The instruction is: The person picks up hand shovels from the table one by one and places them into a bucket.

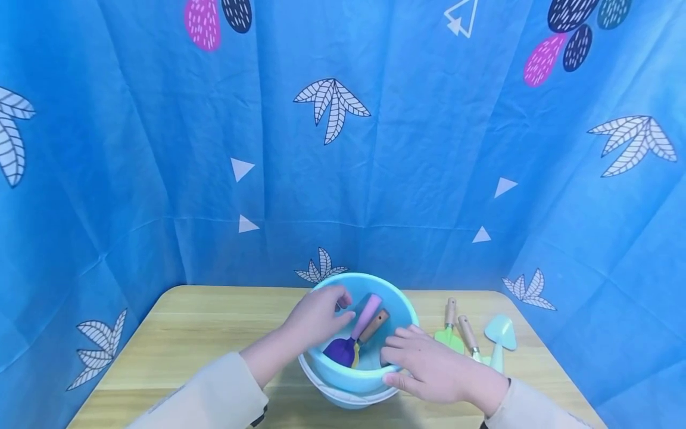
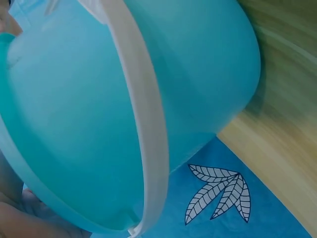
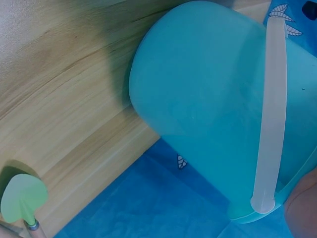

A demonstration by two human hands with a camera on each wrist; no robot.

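Bucket (image 1: pixel 401 313): light blue, round, on the worktop (image 1: pixel 214 322), mouth upward; broad whitish carrying strap lowered against the outer wall. Contents, two tools seen. Scoop (image 1: pixel 356 335): deep purple head, lilac handle, lying aslant, head nearest the viewer. Wooden-handled tool (image 1: pixel 373 326): yellow head, partly hidden, lying alongside the scoop.

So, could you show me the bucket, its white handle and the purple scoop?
Bucket (image 3: pixel 198 99): right wrist view, on its outer wall.
White handle (image 2: pixel 145 99): left wrist view, middle of the band.
Purple scoop (image 1: pixel 359 328): head view, lower end of its pink grip.
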